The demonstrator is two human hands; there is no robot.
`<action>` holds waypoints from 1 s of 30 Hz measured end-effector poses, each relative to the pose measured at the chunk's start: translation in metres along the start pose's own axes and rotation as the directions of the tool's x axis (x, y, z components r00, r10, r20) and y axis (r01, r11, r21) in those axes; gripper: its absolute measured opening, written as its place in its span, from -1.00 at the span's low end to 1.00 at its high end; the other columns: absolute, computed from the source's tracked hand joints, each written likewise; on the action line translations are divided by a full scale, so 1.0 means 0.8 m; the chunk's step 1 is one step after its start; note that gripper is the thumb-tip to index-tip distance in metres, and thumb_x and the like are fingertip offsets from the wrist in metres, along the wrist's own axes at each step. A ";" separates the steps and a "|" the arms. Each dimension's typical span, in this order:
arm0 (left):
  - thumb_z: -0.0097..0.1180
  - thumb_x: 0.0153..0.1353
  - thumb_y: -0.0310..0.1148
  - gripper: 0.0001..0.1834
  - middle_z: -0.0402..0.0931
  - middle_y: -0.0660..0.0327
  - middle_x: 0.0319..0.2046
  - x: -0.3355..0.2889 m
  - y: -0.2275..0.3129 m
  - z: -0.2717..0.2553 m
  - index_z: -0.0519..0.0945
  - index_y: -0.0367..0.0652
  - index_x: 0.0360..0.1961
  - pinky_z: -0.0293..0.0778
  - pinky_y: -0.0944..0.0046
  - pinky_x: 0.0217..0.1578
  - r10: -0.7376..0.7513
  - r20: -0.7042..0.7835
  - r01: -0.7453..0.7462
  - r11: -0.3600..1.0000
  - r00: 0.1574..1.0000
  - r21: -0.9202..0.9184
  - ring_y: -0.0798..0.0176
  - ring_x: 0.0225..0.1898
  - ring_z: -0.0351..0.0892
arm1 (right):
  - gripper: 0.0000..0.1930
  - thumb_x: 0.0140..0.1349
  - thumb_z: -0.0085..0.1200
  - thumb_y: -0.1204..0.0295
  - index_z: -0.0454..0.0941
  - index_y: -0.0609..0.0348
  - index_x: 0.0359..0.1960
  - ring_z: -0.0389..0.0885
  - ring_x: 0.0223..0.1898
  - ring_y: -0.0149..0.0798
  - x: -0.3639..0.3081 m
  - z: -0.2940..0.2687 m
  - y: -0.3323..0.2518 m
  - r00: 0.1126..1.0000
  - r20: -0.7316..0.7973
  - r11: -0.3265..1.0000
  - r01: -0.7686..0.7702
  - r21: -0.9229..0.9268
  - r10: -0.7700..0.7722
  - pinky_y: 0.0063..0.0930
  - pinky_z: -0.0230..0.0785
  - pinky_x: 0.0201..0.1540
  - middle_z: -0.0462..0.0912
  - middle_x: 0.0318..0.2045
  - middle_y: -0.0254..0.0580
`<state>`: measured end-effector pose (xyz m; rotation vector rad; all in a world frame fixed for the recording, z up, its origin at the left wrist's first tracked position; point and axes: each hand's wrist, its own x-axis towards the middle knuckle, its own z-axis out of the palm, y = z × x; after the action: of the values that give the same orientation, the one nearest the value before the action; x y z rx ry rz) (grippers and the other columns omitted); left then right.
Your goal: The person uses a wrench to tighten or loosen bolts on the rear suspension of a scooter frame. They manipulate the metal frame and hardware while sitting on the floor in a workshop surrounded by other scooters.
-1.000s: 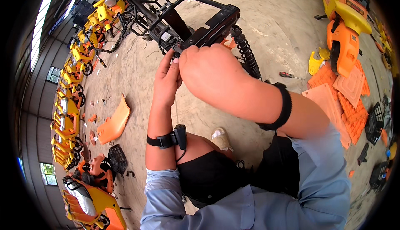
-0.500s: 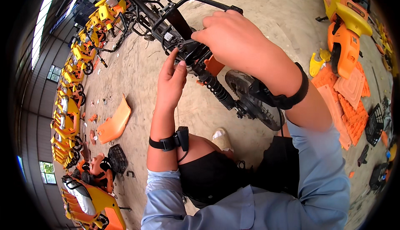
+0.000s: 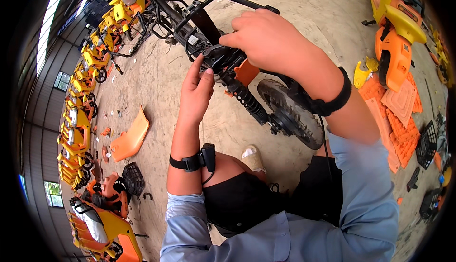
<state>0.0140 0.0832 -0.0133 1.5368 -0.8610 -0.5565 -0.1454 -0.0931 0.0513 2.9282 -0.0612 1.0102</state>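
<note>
A stripped scooter frame (image 3: pixel 209 27) of black metal tubes stands in front of me, with a coil shock absorber (image 3: pixel 249 103) and a rear wheel (image 3: pixel 289 114) below. My right hand (image 3: pixel 266 36) is closed over the frame's rear part, its fingers curled around what looks like a dark wrench (image 3: pixel 217 51). The grip itself is mostly hidden by the hand. My left hand (image 3: pixel 197 88) is beside it, index finger stretched out to the wrench's end and thumb apart at the frame's edge. An orange piece (image 3: pixel 246 72) sits under the right hand.
Yellow scooters (image 3: pixel 78 124) stand in a long row at left. An orange panel (image 3: pixel 130 136) and a black basket (image 3: pixel 133 179) lie on the floor. At right are a yellow-orange scooter body (image 3: pixel 394 48), stacked orange panels (image 3: pixel 396 119) and black crates (image 3: pixel 426 141). Another person sits at the far end.
My right hand and wrist have shifted slightly down and right, and the wrench has turned a little with them. My left hand stays almost in place.
</note>
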 end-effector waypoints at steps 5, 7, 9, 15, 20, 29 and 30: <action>0.06 0.49 -0.36 -0.41 0.56 0.30 -0.30 0.005 -0.003 0.004 0.23 -0.20 0.48 0.46 0.42 -0.35 0.013 -0.013 -0.015 0.987 1.000 -0.161 0.48 -0.33 0.51 | -0.66 0.12 0.14 0.42 0.66 0.41 -0.11 0.55 -0.26 -0.23 -0.013 -0.003 -0.120 0.987 0.120 0.944 -0.059 -0.326 0.103 -0.37 0.33 -0.26 0.60 -0.36 -0.20; 0.09 0.47 -0.41 -0.40 0.65 0.15 -0.05 0.001 0.005 0.012 0.24 -0.20 0.47 0.60 0.30 -0.11 0.044 -0.005 -0.044 0.982 0.999 -0.185 0.34 -0.09 0.65 | -0.71 0.09 0.16 0.39 0.68 0.34 -0.22 0.52 -0.29 -0.28 -0.018 0.012 -0.151 0.992 0.026 0.877 -0.099 -0.469 0.125 -0.45 0.26 -0.31 0.57 -0.38 -0.22; 0.11 0.45 -0.41 -0.38 0.64 0.15 -0.04 0.016 -0.040 -0.016 0.23 -0.20 0.47 0.60 0.29 -0.09 0.246 0.034 -0.246 0.969 0.969 0.004 0.34 -0.06 0.65 | -0.73 0.08 0.16 0.39 0.68 0.32 -0.24 0.53 -0.32 -0.28 -0.010 0.000 -0.151 0.985 0.039 0.933 -0.147 -0.329 0.169 -0.45 0.27 -0.33 0.57 -0.39 -0.24; -0.02 0.51 -0.34 -0.44 0.33 0.43 -0.48 -0.004 0.006 -0.004 0.25 -0.11 0.49 0.15 0.49 -0.53 -0.021 0.050 0.021 1.000 0.999 0.017 0.57 -0.51 0.21 | -0.82 -0.01 0.23 0.49 0.66 0.24 -0.33 0.65 -0.23 -0.03 -0.004 -0.049 -0.057 0.983 -0.051 0.981 -0.170 0.089 0.175 -0.16 0.50 -0.22 0.60 -0.38 -0.13; -0.02 0.50 -0.35 -0.39 0.25 0.44 -0.56 0.000 0.007 -0.001 0.16 -0.20 0.51 0.12 0.49 -0.56 -0.008 0.042 0.008 1.000 0.999 0.020 0.56 -0.56 0.19 | -0.80 -0.14 0.36 0.45 0.75 0.20 -0.41 0.73 -0.25 0.00 0.000 -0.045 -0.029 0.977 0.147 0.987 -0.159 0.027 0.154 -0.20 0.60 -0.25 0.68 -0.35 -0.13; 0.03 0.50 -0.34 -0.35 0.25 0.45 -0.54 0.000 0.003 -0.003 0.14 -0.21 0.52 0.14 0.48 -0.54 -0.001 0.043 0.001 1.000 0.999 0.007 0.55 -0.53 0.21 | -0.60 0.03 0.10 0.61 0.78 -0.09 -0.12 0.58 -0.15 -0.11 0.001 -0.011 -0.015 0.994 -0.088 0.997 -0.074 -0.037 0.070 -0.25 0.43 -0.08 0.59 -0.37 -0.29; 0.03 0.49 -0.34 -0.35 0.25 0.45 -0.54 -0.001 0.004 -0.002 0.13 -0.21 0.52 0.14 0.48 -0.54 -0.010 0.041 0.010 1.000 0.999 0.004 0.55 -0.53 0.21 | -0.59 0.03 0.10 0.61 0.79 -0.11 -0.12 0.57 -0.15 -0.13 0.002 -0.008 -0.012 0.992 -0.108 0.996 -0.065 -0.053 0.059 -0.26 0.42 -0.06 0.58 -0.37 -0.31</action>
<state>0.0140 0.0847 -0.0101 1.5383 -0.8865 -0.5951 -0.1476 -0.0835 0.0574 2.8330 -0.1753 1.1524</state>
